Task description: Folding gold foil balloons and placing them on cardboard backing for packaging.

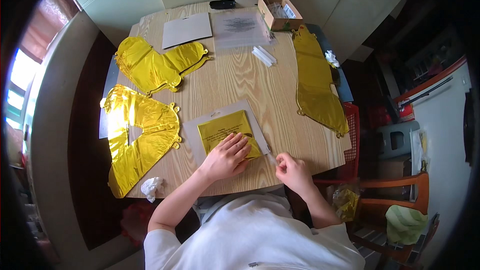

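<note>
Near the front of the table lies a folded gold foil balloon (223, 124) with dark print. It rests on a grey-white card (250, 112) that has a hanging slot at its top edge. My left hand (227, 157) lies on the foil with its fingers stretched out, covering the lower part. Just off the card's lower right corner, my right hand (292, 171) is closed in a pinch. A thin clear plastic strip (272, 158) runs from the corner to its fingertips; whether it belongs to a bag around the card, I cannot tell.
Flat gold foil balloons lie at the left (150, 65), front left (155, 120) and right (317, 80). Farther back are a grey card (187, 30), clear plastic sleeves (242, 27), white sticks (264, 56) and a cardboard box (270, 17). Crumpled tissue (151, 188) sits at the front edge.
</note>
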The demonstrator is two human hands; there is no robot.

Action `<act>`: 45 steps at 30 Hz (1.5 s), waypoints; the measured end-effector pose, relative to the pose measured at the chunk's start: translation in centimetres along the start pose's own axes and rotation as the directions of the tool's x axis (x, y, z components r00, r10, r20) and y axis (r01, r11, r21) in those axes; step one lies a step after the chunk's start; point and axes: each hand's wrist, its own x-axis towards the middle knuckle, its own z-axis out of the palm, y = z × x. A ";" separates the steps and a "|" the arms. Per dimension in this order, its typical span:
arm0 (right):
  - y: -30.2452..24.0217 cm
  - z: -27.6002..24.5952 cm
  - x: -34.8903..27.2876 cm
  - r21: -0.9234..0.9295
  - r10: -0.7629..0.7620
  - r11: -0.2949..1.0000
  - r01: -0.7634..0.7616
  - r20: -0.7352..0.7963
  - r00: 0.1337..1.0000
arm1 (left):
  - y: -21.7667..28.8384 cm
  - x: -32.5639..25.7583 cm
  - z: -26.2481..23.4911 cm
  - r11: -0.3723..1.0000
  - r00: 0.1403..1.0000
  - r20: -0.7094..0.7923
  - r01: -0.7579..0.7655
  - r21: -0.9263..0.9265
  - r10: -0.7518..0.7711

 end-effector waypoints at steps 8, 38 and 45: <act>-0.8 3.4 2.0 -0.062 -0.088 0.995 0.079 -0.155 0.984 | 0.2 0.4 -0.2 0.994 0.995 0.062 -0.077 0.076 0.073; 1.0 2.0 5.5 -0.387 -0.673 0.697 0.604 -0.060 0.737 | -0.2 0.2 -0.4 0.999 0.993 0.111 -0.044 0.018 0.042; 0.3 1.7 5.5 -0.436 -0.656 0.678 0.592 0.005 0.755 | 0.0 -0.2 -1.3 1.000 0.993 0.114 -0.009 -0.024 0.011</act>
